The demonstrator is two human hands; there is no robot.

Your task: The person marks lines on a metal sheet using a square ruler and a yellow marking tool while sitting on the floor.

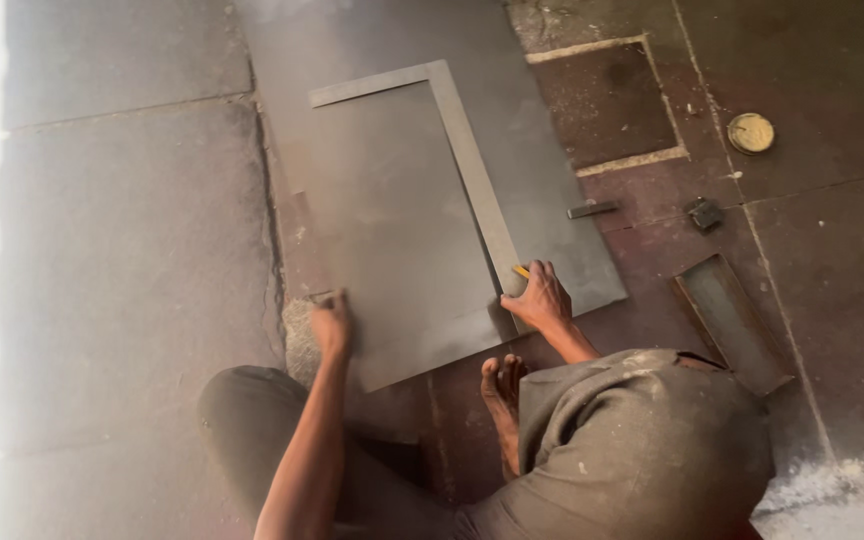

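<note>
both hands work the grey metal sheet [392,230] on the floor, left hand [332,322] pressed flat on its near edge, right hand [540,298] pinching a yellow marker [520,271] against the steel square [472,170], seemingly mid-marking, needing steady pressure.

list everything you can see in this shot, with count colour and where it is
metal sheet: 1, grey, flat on the floor, centre
L-shaped square: 1, grey, lying on the sheet along its right side
yellow marker: 1, yellow, in the right hand by the square's lower end
round disc: 1, brass-yellow, on the floor, upper right
small bar: 1, dark, on the floor right of the sheet
small dark block: 1, dark, floor beside the bar
metal tray: 1, rusty grey, floor at right
floor: stone slabs, grey and reddish
foot: 1, bare, below the sheet
left hand: on the sheet's lower left edge
right hand: on the square, fingers around the marker
</note>
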